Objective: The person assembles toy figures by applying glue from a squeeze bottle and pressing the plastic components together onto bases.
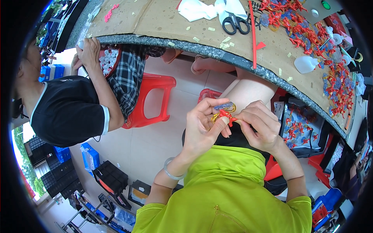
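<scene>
Over my lap, my left hand (203, 123) grips a small red plastic figurine (227, 115) between thumb and fingers. A clear purple-and-yellow curved piece (224, 106) shows at the figurine's upper side, by my left fingertips; whether it is joined on cannot be seen. My right hand (259, 125) is closed, its thumb and forefinger pinching the figurine's right end. Its other fingers are curled in. Beside my right forearm, a tray (307, 149) holds several similar red and purple pieces on a white lining.
On the cardboard-covered table (155, 19) lie black scissors (235, 25), a white cloth (202, 9), a red strip (252, 35), a squeeze bottle (305, 64) and piled red-purple pieces (339, 87). A co-worker (70, 108) handles white parts at left, near a red stool (155, 101).
</scene>
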The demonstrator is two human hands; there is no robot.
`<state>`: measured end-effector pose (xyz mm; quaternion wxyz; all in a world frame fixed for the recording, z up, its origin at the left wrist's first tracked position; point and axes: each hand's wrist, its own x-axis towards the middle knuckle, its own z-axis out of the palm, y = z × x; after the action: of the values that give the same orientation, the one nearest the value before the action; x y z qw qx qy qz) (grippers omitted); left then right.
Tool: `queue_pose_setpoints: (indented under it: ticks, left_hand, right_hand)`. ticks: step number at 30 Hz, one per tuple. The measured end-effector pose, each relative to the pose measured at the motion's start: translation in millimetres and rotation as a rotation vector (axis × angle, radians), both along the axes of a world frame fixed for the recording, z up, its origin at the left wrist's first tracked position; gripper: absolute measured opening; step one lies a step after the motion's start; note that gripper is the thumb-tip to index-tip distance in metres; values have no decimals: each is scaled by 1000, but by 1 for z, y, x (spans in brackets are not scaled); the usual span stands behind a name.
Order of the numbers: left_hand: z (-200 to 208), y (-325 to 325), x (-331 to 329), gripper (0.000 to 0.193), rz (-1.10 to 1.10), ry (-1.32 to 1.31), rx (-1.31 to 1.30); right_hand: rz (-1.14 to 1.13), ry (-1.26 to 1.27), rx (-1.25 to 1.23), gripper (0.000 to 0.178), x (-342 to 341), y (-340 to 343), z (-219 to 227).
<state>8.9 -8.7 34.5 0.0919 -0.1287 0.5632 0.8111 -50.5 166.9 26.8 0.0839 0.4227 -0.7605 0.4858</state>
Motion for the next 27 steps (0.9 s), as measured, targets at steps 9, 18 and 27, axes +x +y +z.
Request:
queue_pose_setpoints:
  ticks: [9, 18, 27]
  left_hand:
    - [-7, -8, 23, 29, 129, 18, 41]
    - [2, 6, 77, 24, 511, 166, -30]
    - [20, -23, 117, 26, 641, 240, 50]
  right_hand:
    - [27, 5, 170, 16, 13, -18, 10]
    - [225, -207, 186, 14, 19, -9, -3]
    - [424, -46, 229, 13, 31, -59, 32]
